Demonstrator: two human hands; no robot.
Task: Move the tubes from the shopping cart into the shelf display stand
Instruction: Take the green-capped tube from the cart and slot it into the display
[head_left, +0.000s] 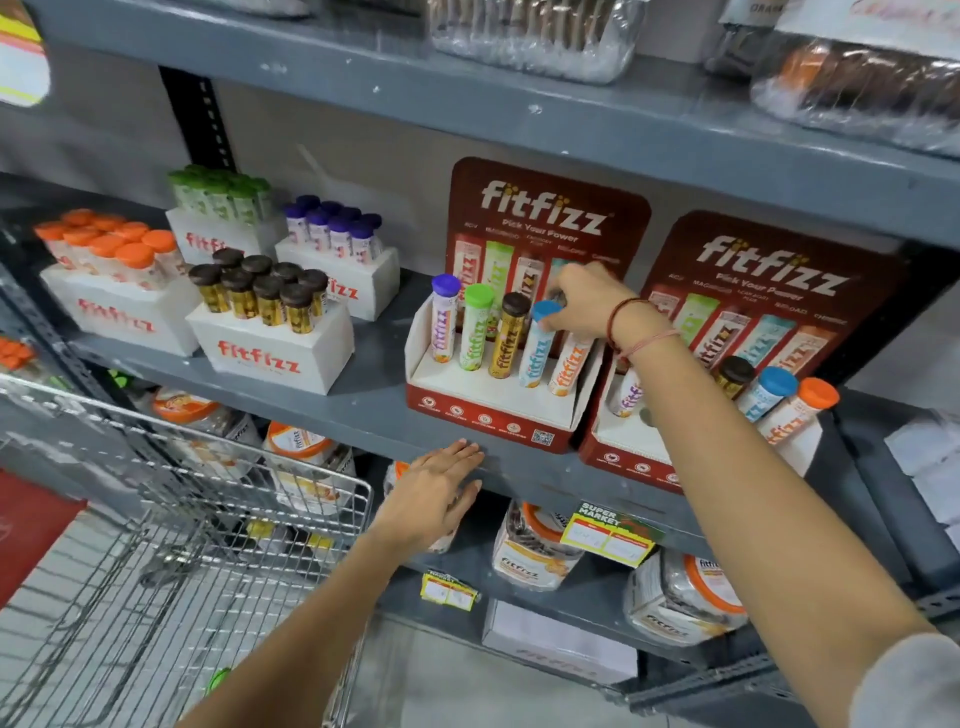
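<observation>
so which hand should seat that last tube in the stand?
Right. The right hand is already at the orange-labelled tube in the display stand, fingers over its top. The left hand lies flat and empty against the shelf edge below.

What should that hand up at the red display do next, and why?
Probably push the orange tube fully down and let go: the right hand grips its top, and it already stands in the stand's last slot beside the blue-capped tube.
</observation>
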